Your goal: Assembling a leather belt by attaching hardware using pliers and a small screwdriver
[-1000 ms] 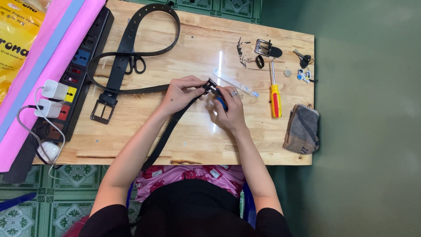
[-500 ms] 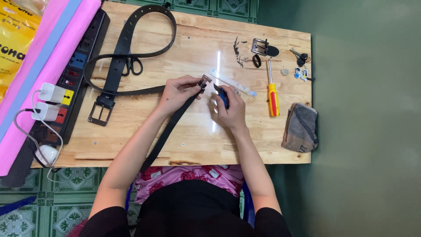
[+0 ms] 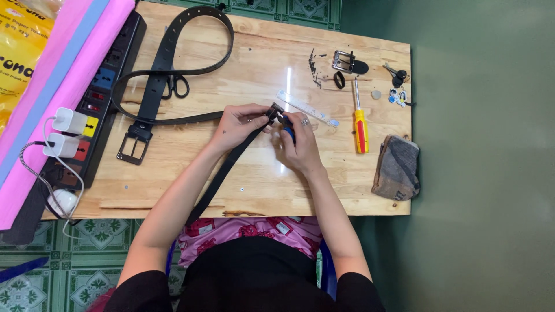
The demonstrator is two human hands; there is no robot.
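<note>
Looking down from the head camera, the end of a narrow black strap point(image 3: 231, 164) was seen pinched between the fingers of the left hand point(image 3: 240, 122), closed on it just short of a small metal fitting point(image 3: 274, 111) at its tip. The right hand point(image 3: 298, 143) was closed around a blue-handled tool point(image 3: 288, 132), whose tip was brought against that fitting; what kind of tool it was could not be told. The strap ran from the hands down over the near edge of the wooden table point(image 3: 243, 190) toward the lap. The step would be judged best done with the strap end held flat and steady, the tool kept square to the fitting, and pressure applied slowly so that the tip could not slip toward the left fingers.

On the table, a wider black belt point(image 3: 165, 69) with a square buckle point(image 3: 133, 147) was laid in a loop, with scissors point(image 3: 176, 86) lying on it. A clear ruler point(image 3: 306, 108), a yellow and red screwdriver point(image 3: 361, 124), a loose buckle point(image 3: 346, 61), keys point(image 3: 396, 74) and a folded grey cloth point(image 3: 397, 169) were spread to the right. A black power strip point(image 3: 104, 98) with two white chargers point(image 3: 69, 121) ran along the left edge, beside pink and blue sheets point(image 3: 52, 81). Patterned green tiles point(image 3: 98, 242) covered the floor.
</note>
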